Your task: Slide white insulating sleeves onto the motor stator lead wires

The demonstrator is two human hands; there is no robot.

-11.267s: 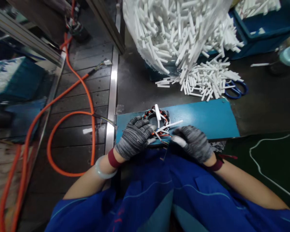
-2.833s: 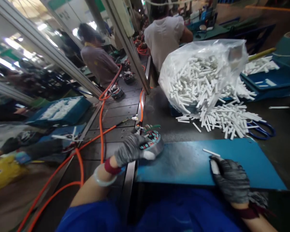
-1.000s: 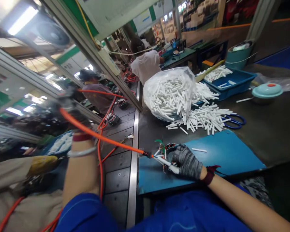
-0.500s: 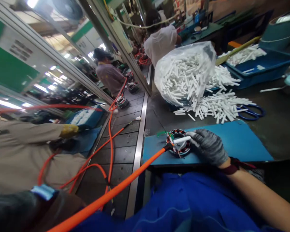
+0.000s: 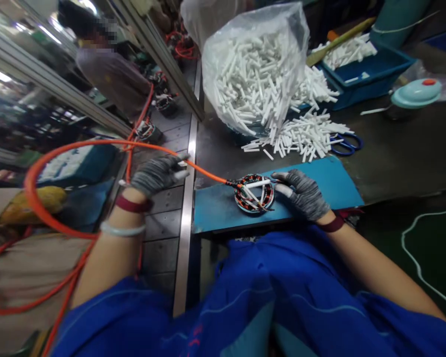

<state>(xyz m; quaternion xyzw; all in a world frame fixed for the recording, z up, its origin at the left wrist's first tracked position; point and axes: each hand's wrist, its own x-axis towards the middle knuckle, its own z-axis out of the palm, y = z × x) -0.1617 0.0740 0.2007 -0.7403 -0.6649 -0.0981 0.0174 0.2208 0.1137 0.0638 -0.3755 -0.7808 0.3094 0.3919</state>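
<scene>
The round motor part (image 5: 254,193) lies flat on the blue mat (image 5: 319,183), near the mat's middle, with red and black wire wound around its ring. A white tube (image 5: 259,183) lies across its top. An orange hose (image 5: 96,145) runs in from the left, and its tip touches the left edge of the motor part. The right hand (image 5: 301,194) (in a grey glove) rests on the mat just beside the motor part, and its fingers (image 5: 282,176) touch the right end of the white tube; its grip looks loosely curled, and I cannot tell if it pinches anything. The left hand (image 5: 155,173) is also gloved and is well apart from the motor part, out over the belt (image 5: 159,238). Its grip is closed around the orange hose. The blue mat sits on a dark table (image 5: 394,153). Farther back on the table is a pile of short white tubes (image 5: 301,136), spilling out of a big clear bag (image 5: 252,64). Blue scissors (image 5: 344,144) lie just beside the pile. A blue tray (image 5: 364,79) with more tubes stands behind, and a teal lid (image 5: 416,93) is to the right. Another person (image 5: 107,69) stands farther up the belt.
</scene>
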